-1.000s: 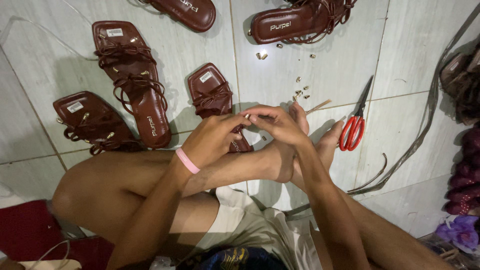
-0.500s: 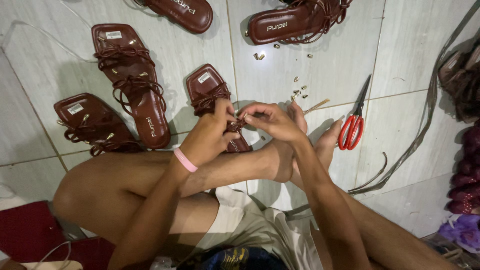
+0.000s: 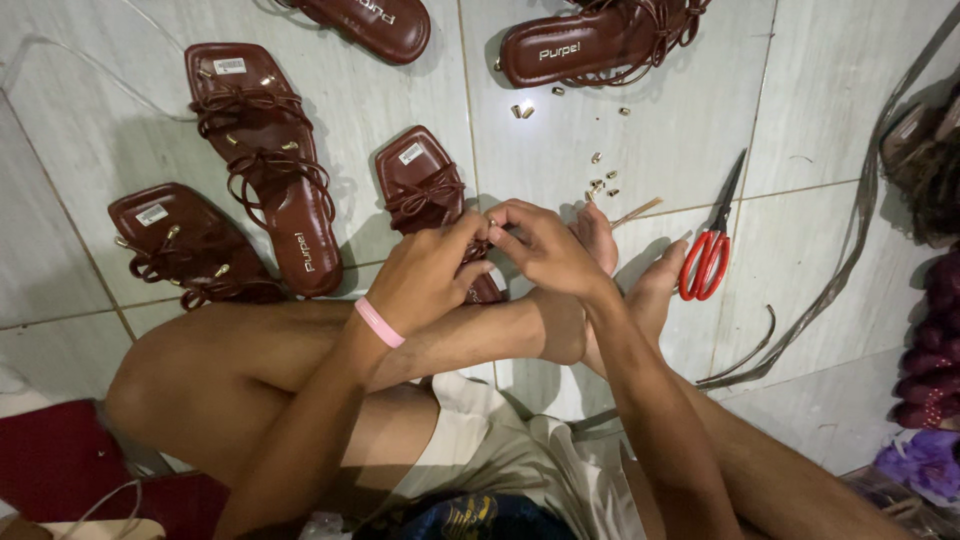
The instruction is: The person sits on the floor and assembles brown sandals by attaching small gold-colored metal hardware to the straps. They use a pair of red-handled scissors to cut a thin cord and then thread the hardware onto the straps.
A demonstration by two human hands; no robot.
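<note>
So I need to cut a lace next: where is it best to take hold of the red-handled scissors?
By the red loop handles, probably with the right hand, coming from the near side. The scissors lie flat on the tile, loops toward the person, blades pointing away, nothing touching them.

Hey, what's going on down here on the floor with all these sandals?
A person sits cross-legged on the tiled floor. The left hand and right hand meet over a dark red strappy sandal, fingertips pinching something small at its straps. Four more matching sandals lie around, small gold metal tips are scattered nearby, and red-handled scissors rest to the right, untouched.
</note>
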